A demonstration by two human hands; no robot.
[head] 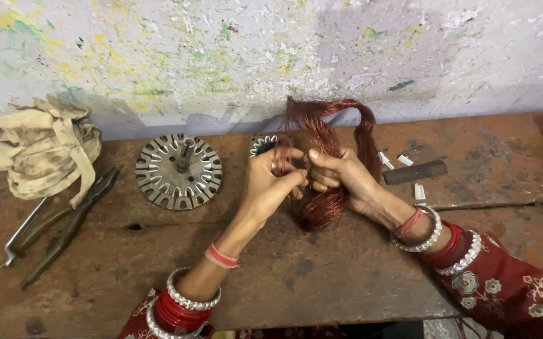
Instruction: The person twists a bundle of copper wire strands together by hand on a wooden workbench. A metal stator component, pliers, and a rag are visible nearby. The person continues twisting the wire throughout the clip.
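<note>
Rust-stained bench (347, 276) lay below; both hands, left hand (271, 185) and right hand (340, 176), clenched a copper wire coil (322, 201) (loops loose), so strands risked tangling or kinking

The copper wire bundle (331, 147) is a thick bunch of thin, shiny, red-brown wires. It bends in a big loop above the fingers, goes down between both hands, and its loose end hangs in a fluffy tuft just below the fingers. The right hand (340, 176) is wrapped around the bunch, with its fingers closed on the wires. The left hand (271, 182) pinches some strands with its fingertips, right beside the right hand's fingers. A round metal stator (265, 145) with slots sits just behind the left hand's fingers, mostly hidden. The wires seem to run into it, but that part is hard to see.
</note>
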